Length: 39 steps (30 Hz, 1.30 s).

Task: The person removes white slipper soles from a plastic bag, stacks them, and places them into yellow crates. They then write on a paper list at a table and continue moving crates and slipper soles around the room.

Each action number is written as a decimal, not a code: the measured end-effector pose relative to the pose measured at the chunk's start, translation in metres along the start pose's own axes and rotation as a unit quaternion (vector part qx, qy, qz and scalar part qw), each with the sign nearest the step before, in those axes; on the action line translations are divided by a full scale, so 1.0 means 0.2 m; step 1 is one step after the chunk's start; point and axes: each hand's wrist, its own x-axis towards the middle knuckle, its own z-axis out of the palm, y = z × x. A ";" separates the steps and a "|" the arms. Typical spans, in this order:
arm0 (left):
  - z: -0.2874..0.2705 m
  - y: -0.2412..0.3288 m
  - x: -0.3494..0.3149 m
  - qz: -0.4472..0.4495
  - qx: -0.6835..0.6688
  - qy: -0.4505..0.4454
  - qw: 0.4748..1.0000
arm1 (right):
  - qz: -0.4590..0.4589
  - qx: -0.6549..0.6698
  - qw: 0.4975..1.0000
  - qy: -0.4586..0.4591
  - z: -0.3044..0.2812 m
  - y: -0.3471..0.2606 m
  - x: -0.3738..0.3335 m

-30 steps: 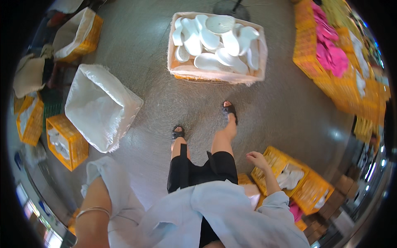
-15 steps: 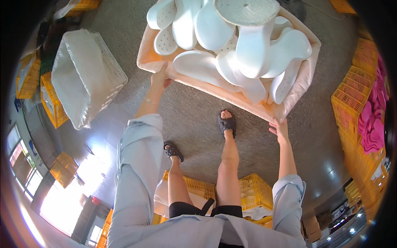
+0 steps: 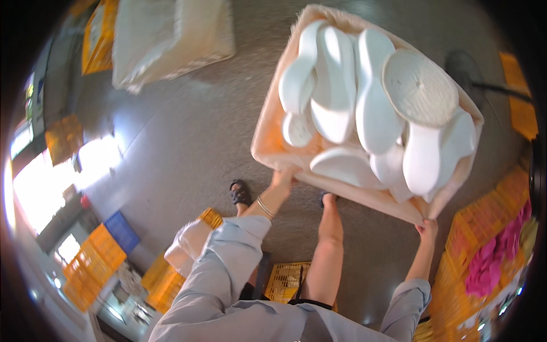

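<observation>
A cloth-lined crate (image 3: 364, 196) is in front of me, heaped with several white shoe soles (image 3: 336, 85). A round, off-white, ridged piece (image 3: 420, 88) lies on top of them at the right. My left hand (image 3: 285, 175) is closed on the near rim, towards the crate's left corner. At the near right corner my right hand (image 3: 427, 228) grips the same rim, fingers closed on the pale cloth. The crate's underside is hidden, so I cannot tell whether it touches the floor.
Another white-lined crate (image 3: 199, 40) stands at the far left, beside a yellow crate (image 3: 99, 37). Yellow crates (image 3: 478, 219) line the right, with pink pieces (image 3: 493, 256) among them. A dark stand (image 3: 464, 71) is behind the held crate. More yellow crates (image 3: 94, 256) sit at lower left.
The view has swung round. The filled crate sits lower and farther right in it, showing more of its far side. Both hands stay on the rim; my feet have shifted.
</observation>
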 end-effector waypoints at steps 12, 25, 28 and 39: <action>-1.96 0.08 -0.14 -0.052 -0.301 0.104 0.947 | -0.162 -0.331 0.927 -0.067 1.48 0.14 -1.37; -3.06 -0.17 -1.71 -0.016 -0.166 0.229 0.959 | -0.259 0.072 0.509 -0.818 3.75 0.50 -4.21; -2.72 -0.13 -1.80 -0.030 -0.209 0.179 0.961 | -0.281 -0.048 0.448 -0.847 3.44 0.30 -4.21; -1.08 0.70 -1.60 0.169 0.117 -0.039 0.978 | -0.445 -0.752 0.395 -0.282 1.21 -0.96 -2.26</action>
